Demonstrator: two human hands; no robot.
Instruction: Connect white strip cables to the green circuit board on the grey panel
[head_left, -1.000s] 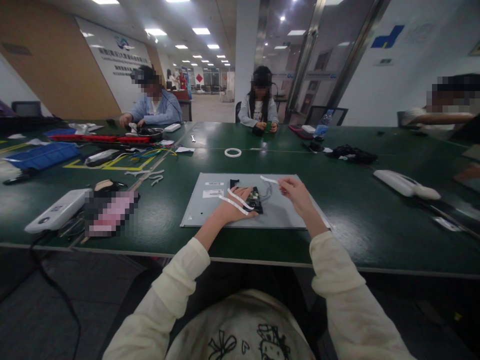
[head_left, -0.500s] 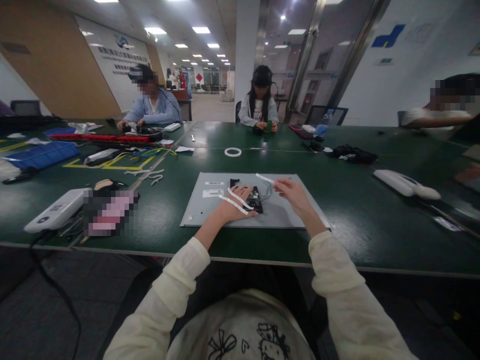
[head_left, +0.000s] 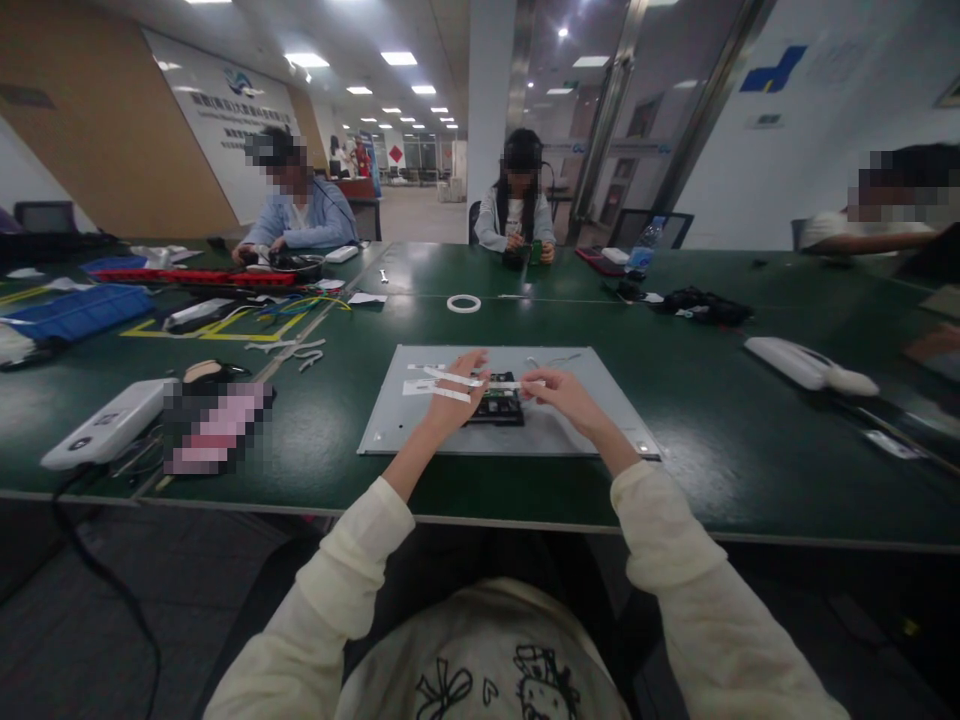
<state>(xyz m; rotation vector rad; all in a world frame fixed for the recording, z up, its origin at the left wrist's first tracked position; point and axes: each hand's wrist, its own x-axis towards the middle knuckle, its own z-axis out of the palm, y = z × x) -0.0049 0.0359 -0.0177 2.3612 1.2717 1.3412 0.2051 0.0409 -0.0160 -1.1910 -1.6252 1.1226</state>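
Note:
My left hand is over the left side of a black device with a bare circuit board, its fingers stretched out. Two white tape strips lie across the back of that hand. Between thumb and fingers, my right hand pinches another white tape strip, which reaches left over the device toward my left hand. Whether my left fingers touch its far end I cannot tell. Under the device lies a flat grey panel with white labels and a thin cable.
A white tape roll lies beyond the panel. To the left are a white power bank, a blurred pink item, grey-white strips and a blue tray. A white device lies right. Several people sit around the green table.
My left hand has lifted and turned from lying flat on the device. My right hand has moved left and lower, bringing its tape strip over the device.

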